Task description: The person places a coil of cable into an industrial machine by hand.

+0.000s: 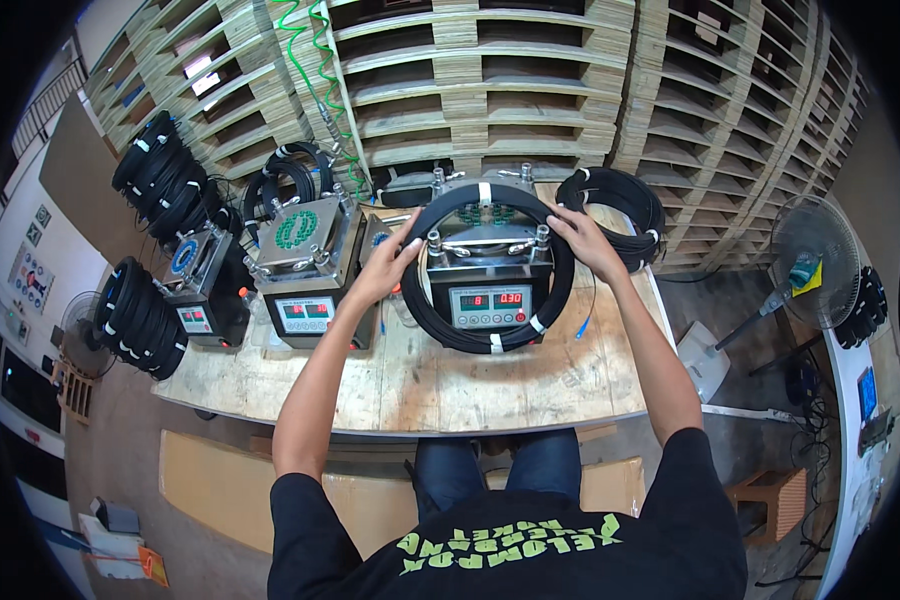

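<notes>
A round coil of black cable (433,322), bound with white ties, is held upright between my two hands. My left hand (392,262) grips its upper left side, fingers curled on the ring. My right hand (584,242) has hold of the upper right side. Through the ring shows a metal bench machine (490,255) with corner posts and a panel of red digits; the coil hides its edges. A thin cable end with a blue connector (581,329) hangs over the wooden tabletop (400,385), right of the coil.
Left on the table stand two similar machines, one with a green ring (298,229), one with a blue ring (184,257). Stacked black coils (140,320) fill the left end; another coil group (620,215) lies back right. Wooden pallets (480,70) rise behind. A fan (815,262) stands right.
</notes>
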The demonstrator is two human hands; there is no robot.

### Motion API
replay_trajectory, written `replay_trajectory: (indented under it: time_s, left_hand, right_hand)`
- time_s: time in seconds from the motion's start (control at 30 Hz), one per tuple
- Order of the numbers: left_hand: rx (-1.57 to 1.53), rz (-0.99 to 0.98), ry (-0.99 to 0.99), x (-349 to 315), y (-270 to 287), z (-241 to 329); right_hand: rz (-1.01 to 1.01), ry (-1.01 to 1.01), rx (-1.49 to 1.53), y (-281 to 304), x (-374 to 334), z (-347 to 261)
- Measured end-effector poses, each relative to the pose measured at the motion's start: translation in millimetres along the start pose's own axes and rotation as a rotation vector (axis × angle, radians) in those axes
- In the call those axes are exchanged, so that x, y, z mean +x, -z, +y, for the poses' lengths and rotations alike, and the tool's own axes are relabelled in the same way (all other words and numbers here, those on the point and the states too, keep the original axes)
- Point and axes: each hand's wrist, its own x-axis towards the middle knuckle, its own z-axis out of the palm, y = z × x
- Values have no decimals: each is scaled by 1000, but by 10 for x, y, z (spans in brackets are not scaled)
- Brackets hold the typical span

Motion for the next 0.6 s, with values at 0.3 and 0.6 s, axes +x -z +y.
replay_trajectory:
  time_s: [0.3,0.6]
  left_hand:
    - [-115,1,-12,-31,-79,-71]
    - [471,242,-66,-345,-74,246]
  right_hand:
    - [70,10,-24,-56,-74,32]
    - [210,59,-190,-134,-491,-180]
